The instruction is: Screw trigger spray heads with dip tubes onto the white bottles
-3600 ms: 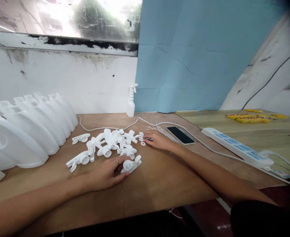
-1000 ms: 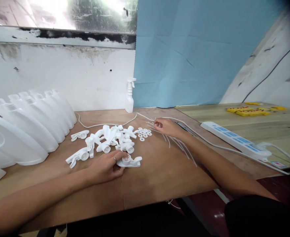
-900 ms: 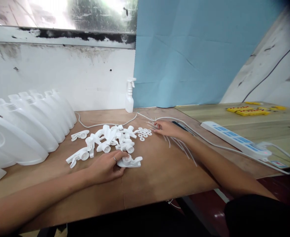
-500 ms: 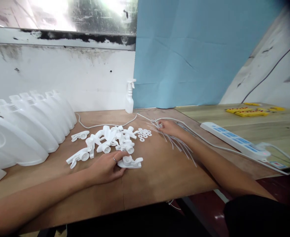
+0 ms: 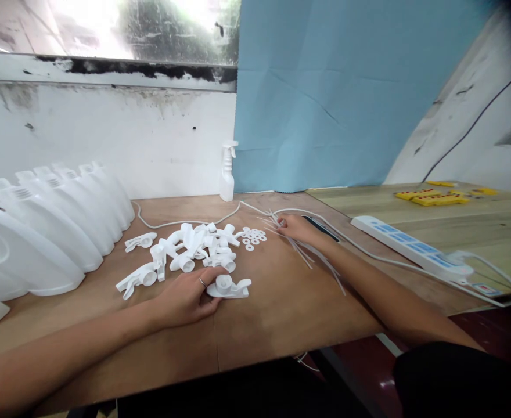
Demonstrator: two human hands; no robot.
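Observation:
My left hand (image 5: 194,295) is closed around the end of a white trigger spray head (image 5: 230,287), held low over the near part of the table. Just beyond it lies a pile of white spray heads (image 5: 190,244). My right hand (image 5: 294,226) is farther back, its fingers pinched on thin translucent dip tubes (image 5: 305,255) that fan out beneath the hand and forearm. How many tubes the fingers grip is hidden. Between the pile and my right hand lie several white ring washers (image 5: 252,237).
White plastic bottles (image 5: 55,232) stand in rows on the left. An assembled spray bottle (image 5: 227,174) is against the wall. A white cable (image 5: 172,224) crosses behind the pile. On the right are a power strip (image 5: 407,247), a dark flat object (image 5: 323,227) and yellow pieces (image 5: 438,199).
My right hand has shifted the tubes slightly, and their spread is narrower. The dark flat object behind them shows more. My left hand keeps its hold on the spray head.

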